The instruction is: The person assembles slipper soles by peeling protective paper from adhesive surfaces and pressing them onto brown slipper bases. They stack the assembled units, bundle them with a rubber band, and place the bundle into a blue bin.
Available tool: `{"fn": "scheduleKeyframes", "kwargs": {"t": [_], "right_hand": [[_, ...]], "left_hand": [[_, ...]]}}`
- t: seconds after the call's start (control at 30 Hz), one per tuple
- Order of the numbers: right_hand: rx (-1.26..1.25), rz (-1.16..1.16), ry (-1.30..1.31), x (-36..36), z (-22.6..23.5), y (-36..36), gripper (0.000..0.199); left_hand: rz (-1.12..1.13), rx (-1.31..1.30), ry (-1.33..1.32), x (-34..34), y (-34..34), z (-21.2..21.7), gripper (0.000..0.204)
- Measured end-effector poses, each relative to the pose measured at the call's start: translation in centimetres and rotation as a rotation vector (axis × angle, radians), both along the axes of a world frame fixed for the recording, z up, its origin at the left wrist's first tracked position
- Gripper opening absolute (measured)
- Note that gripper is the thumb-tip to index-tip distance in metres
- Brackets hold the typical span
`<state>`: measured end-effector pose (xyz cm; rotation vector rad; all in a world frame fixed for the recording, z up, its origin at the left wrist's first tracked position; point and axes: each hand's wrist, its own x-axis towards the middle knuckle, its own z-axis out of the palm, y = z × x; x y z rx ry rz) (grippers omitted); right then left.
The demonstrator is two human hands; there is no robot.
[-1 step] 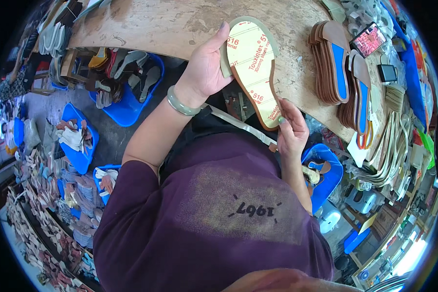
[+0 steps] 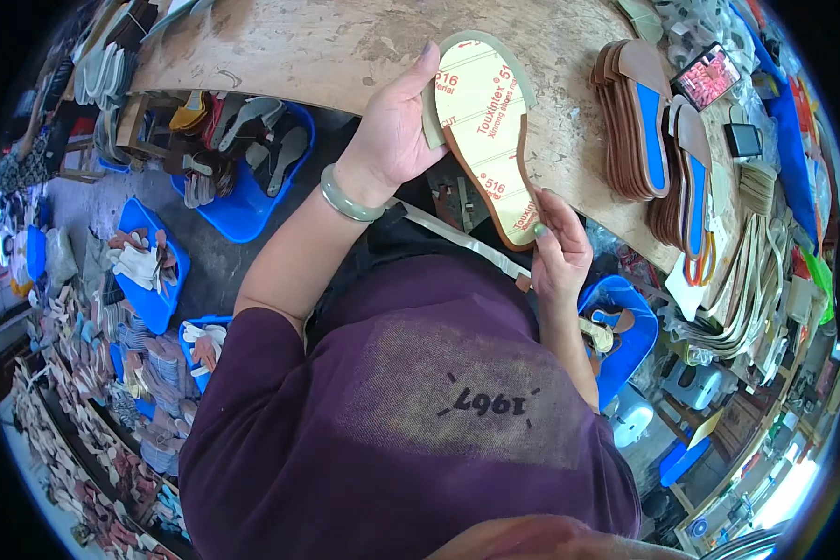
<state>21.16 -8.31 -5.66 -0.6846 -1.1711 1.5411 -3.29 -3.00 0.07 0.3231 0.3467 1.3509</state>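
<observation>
Gripping the sole (image 2: 486,131) above the bench (image 2: 327,47), left hand (image 2: 397,131) clasps its toe. Right hand (image 2: 558,245) pinches its heel; nothing has shifted.

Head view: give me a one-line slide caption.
Both hands hold a tan shoe insole over a wooden workbench, left hand at its toe, right hand at its heel.

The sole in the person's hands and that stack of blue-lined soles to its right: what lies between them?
In the head view, only bare wooden tabletop lies between the held sole and the stack of blue-lined soles; the stretch carries nothing else.
</observation>
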Motion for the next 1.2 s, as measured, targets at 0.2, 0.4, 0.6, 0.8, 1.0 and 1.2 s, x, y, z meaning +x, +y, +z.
{"fn": "scheduleKeyframes", "kwargs": {"t": [0.2, 0.4, 0.6, 0.8, 1.0, 1.2], "right_hand": [[0.015, 0.001, -0.002, -0.18, 0.01, 0.04, 0.042], [0.025, -0.006, 0.024, -0.09, -0.22, -0.04, 0.042], [0.012, -0.005, 0.008, -0.05, -0.29, -0.10, 0.041], [0.030, 0.012, 0.007, -0.21, -0.30, -0.16, 0.042], [0.016, 0.008, -0.012, -0.11, -0.49, -0.24, 0.042], [0.013, 0.005, -0.008, -0.24, -0.52, -0.26, 0.043]], "left_hand": [[0.013, -0.002, 0.005, 0.11, -0.20, 0.30, 0.054], [0.010, 0.003, -0.028, 0.12, -0.25, 0.17, 0.051], [0.008, 0.003, -0.034, 0.17, -0.23, 0.14, 0.050], [0.015, -0.005, -0.013, 0.06, -0.22, -0.13, 0.050], [0.020, -0.001, 0.022, 0.02, -0.31, -0.06, 0.050], [0.014, 0.010, -0.014, -0.09, -0.32, -0.09, 0.050]]}}
